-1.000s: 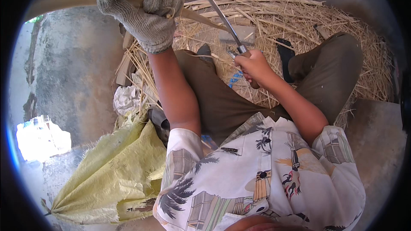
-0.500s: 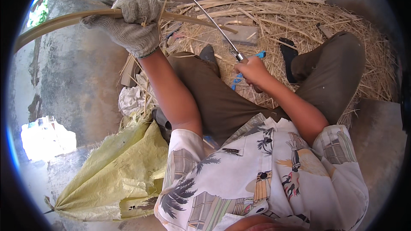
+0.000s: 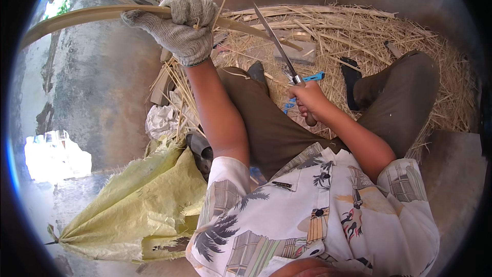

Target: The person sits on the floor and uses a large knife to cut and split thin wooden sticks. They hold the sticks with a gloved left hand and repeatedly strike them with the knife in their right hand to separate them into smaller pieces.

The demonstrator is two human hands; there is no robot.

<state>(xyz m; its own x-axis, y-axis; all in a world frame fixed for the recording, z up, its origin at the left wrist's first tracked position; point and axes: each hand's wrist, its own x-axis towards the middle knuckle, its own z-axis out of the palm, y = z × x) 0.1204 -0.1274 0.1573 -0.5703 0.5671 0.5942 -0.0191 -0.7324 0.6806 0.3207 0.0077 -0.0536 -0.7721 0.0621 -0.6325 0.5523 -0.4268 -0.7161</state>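
Observation:
My left hand (image 3: 179,28), in a grey knitted glove, is closed round a long, pale strip that looks like split bamboo (image 3: 97,14). The strip bends away to the far left, and its short end reaches right past the glove. A thin curled sliver (image 3: 222,7) stands up beside the glove. In my bare right hand (image 3: 309,101) is the handle of a long, narrow knife (image 3: 277,43). Its blade points up and away to the left, close to the strip's short end; whether they touch I cannot tell.
Shavings and loose strips (image 3: 379,41) cover the ground ahead. A flat grey block (image 3: 302,53) lies under the strip's end. A blue box-cutter-like tool (image 3: 313,77) lies behind my right hand. A yellow woven sack (image 3: 138,195) spreads at the left, near crumpled white plastic (image 3: 160,121).
My left hand has shifted right with the strip. My right hand and the knife have moved slightly right and nearer, and the blade now shows its flat side more.

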